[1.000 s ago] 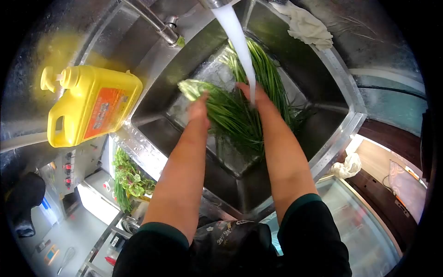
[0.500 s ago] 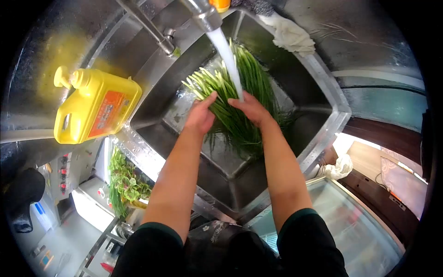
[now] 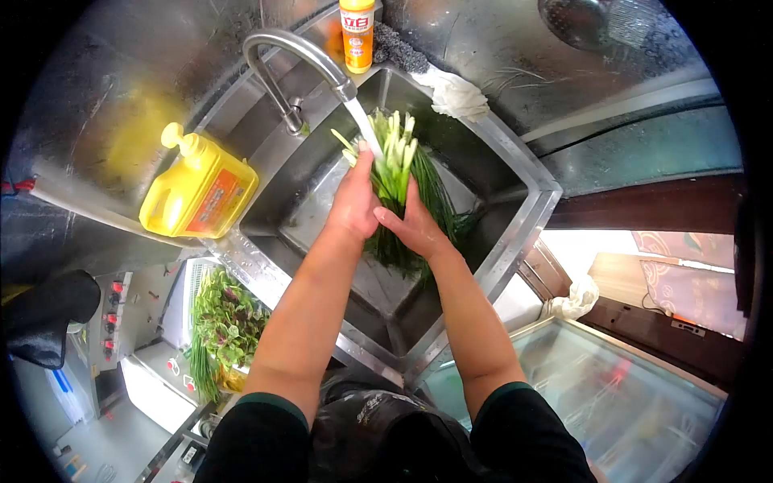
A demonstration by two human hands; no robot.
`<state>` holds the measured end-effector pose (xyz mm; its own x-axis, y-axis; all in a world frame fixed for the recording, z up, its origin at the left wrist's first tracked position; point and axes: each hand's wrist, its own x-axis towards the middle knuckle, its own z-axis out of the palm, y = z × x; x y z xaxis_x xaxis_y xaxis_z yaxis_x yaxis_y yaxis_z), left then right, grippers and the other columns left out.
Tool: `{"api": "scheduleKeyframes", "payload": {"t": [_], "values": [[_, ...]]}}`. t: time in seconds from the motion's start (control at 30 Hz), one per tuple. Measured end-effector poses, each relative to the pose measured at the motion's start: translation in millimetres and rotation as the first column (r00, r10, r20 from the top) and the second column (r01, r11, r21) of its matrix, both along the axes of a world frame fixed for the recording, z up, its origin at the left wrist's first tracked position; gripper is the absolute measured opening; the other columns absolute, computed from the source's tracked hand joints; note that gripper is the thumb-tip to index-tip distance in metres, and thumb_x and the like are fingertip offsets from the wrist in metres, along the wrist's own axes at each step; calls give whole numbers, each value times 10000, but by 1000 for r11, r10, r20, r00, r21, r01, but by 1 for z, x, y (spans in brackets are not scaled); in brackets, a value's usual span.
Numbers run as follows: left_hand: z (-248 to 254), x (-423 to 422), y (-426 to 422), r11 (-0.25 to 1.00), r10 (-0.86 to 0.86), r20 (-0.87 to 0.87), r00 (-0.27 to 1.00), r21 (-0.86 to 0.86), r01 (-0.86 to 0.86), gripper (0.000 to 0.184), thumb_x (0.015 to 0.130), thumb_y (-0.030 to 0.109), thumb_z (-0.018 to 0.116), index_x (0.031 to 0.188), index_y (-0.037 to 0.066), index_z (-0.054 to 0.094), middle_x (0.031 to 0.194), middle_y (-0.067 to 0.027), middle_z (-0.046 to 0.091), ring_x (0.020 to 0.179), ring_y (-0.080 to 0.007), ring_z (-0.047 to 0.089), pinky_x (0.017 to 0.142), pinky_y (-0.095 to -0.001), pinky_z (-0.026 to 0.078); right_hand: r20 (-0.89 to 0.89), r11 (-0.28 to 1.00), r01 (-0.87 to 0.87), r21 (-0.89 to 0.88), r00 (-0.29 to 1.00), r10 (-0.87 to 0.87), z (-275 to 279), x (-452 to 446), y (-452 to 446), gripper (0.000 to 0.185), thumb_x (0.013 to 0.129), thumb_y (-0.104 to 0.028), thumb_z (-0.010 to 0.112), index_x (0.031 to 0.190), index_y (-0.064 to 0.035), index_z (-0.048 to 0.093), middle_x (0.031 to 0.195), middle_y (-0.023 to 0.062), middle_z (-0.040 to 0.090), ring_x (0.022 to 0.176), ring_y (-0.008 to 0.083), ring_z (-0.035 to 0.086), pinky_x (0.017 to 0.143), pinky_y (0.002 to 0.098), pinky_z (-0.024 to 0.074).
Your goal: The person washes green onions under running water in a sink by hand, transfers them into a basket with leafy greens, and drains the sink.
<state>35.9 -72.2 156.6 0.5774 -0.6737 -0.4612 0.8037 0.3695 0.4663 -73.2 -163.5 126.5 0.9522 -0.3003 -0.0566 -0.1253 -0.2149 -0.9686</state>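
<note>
Both hands are in the steel sink (image 3: 538,190), gathered round a bunch of chives (image 3: 398,153). My left hand (image 3: 354,203) grips the left side of the bunch, thumb towards the pale stalk ends. Around the right side closes my right hand (image 3: 416,226), its thumb crossing towards the left hand. The pale ends point up and away, and the long green leaves hang down below and to the right. Water (image 3: 365,127) pours from the curved faucet (image 3: 322,61) onto the stalks near the left thumb. Some fingers are hidden by the bunch.
A yellow pump jug (image 3: 199,187) stands on the left rim. Behind the sink are an orange bottle (image 3: 357,36), a dark scrubbing cloth (image 3: 398,48) and a white rag (image 3: 455,92). Leafy greens (image 3: 227,318) lie lower left; a glass-topped cabinet (image 3: 608,394) is lower right.
My hands have come closer together, drawing the spread chives into a tighter, more upright bunch. The view has shifted, so more of the faucet and the orange bottle show.
</note>
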Motion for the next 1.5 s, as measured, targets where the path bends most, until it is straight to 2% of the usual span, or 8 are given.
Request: {"api": "scheduleKeyframes", "payload": {"t": [0.23,0.4,0.6,0.73,0.9,1.17,1.23,1.5], "values": [[48,-8,-1,925,-181,613,769,372,-78,581,881,173,722,1347,0,421,1160,-134,600,1043,-215,595,921,-337,486,-85,979,-90,181,991,107,18,8,-6,926,787,-251,777,1492,-10,227,1458,153,422,1350,226,401,1113,364,326],[48,-3,-7,982,146,189,971,94,-166,424,875,-23,659,1266,25,503,1151,-128,610,1017,-283,629,871,-419,543,118,952,0,307,992,-38,21,15,7,852,755,-111,756,1468,-40,296,1358,106,492,1270,210,466,1077,365,368],[20,40,37,948,-238,423,874,296,115,502,932,405,634,1322,105,534,1262,-106,586,1183,-268,540,1058,-462,366,4,781,127,612,987,-163,31,15,-37,388,806,-42,716,1165,5,575,900,91,619,723,212,634,703,365,560],[-134,52,86,-235,-969,-237,-72,971,-35,402,865,319,652,1182,73,670,1346,-159,570,1271,-257,506,1047,-338,402,-4,820,117,560,990,-139,46,4,-50,379,812,-29,694,1169,18,572,911,79,620,754,190,629,735,335,518],[-102,-29,90,-567,-818,-575,-34,814,-128,416,846,237,659,1247,127,661,1360,-158,577,1266,-321,554,1056,-470,430,64,868,56,494,993,-101,43,-10,-54,359,813,-6,676,1156,27,572,914,70,617,776,174,623,755,304,466],[-59,60,87,8,-968,-11,-251,997,-75,265,885,168,624,1134,106,693,1111,-140,694,1010,-248,676,852,-389,520,70,922,11,387,997,-41,10,-25,-54,348,820,-15,679,1160,-9,601,1023,56,652,925,152,616,847,313,489],[-9,79,74,403,-915,345,207,798,448,173,905,149,647,1010,11,654,781,-48,654,659,-123,605,674,-281,484,39,980,-2,200,999,-6,-18,-15,-44,418,800,-33,714,1202,-1,600,1101,48,654,1025,146,596,919,297,462],[23,84,31,924,-378,442,814,233,303,336,1001,346,540,1035,27,639,736,7,567,756,-101,574,768,-290,493,70,816,-52,576,997,14,-9,24,0,476,826,-18,681,1276,-3,526,1086,92,653,952,188,637,892,346,496]]}}
